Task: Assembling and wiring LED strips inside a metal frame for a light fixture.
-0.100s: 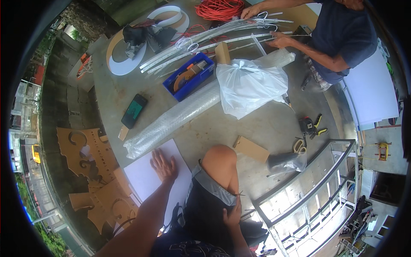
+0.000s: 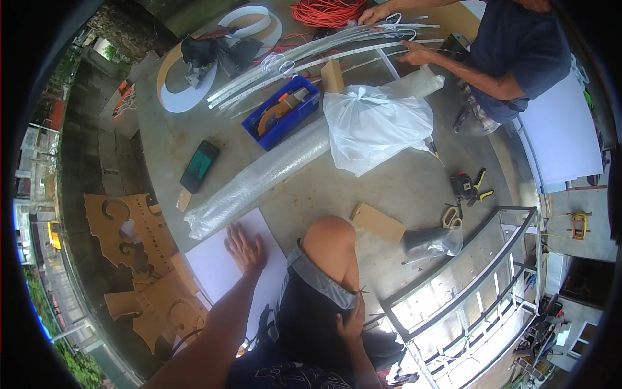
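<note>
My left hand (image 2: 245,249) lies flat with fingers spread on a white sheet (image 2: 214,262) on the floor. Beside my bent knee (image 2: 330,243), my right hand (image 2: 351,322) is closed, with a thin, dark, crossed tip (image 2: 363,291) showing above its fingers; what it belongs to I cannot make out. Just beyond the white sheet lies a long roll in clear bubble wrap (image 2: 259,181). A small flat cardboard box (image 2: 380,223) rests to the right of my knee.
Across from me, a co-worker (image 2: 518,58) handles long white strips (image 2: 311,61). Between us are a blue bin (image 2: 282,139) of tools, a white plastic bag (image 2: 376,126) and a phone (image 2: 199,166). Cut brown panels (image 2: 133,227) lie left; scissors (image 2: 451,217), a tape measure (image 2: 462,186) and a metal frame (image 2: 466,285) right.
The whole view has shifted slightly, so things sit a little higher and further left. The co-worker's nearer hand has moved slightly away with the strip. My hands keep their places.
</note>
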Motion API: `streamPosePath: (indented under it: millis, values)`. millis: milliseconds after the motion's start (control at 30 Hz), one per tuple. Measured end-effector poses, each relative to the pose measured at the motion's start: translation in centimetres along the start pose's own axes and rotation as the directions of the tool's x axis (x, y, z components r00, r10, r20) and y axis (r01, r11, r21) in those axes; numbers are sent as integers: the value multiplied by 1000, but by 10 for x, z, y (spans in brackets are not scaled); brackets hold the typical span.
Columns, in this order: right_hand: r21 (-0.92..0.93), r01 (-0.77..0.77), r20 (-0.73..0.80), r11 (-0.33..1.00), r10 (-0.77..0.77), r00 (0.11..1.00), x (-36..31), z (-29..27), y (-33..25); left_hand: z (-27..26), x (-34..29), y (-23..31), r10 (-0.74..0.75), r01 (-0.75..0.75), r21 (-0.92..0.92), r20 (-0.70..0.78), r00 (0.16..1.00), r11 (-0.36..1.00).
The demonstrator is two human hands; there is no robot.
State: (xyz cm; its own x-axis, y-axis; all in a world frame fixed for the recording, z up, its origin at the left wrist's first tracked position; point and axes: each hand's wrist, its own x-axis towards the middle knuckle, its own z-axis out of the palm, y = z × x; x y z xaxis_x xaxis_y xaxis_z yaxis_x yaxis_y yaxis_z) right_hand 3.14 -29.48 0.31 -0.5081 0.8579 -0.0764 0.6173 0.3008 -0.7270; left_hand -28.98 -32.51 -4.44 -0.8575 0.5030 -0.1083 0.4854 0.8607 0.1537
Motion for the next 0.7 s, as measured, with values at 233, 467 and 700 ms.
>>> streamPosePath:
  millis: [233,467,700]
  values:
    - [64,-29,-35,998,31,999,2,0,0,5,-3,-5,16,-15,34,-42,999,999]
    - [108,-144,-78,984,152,985,6,-1,0,4,-1,-1,21,-18,55,-49,999,998]
    - [120,-136,-89,983,148,985,10,0,-3,6,0,-4,19,-17,37,-48,999,999]
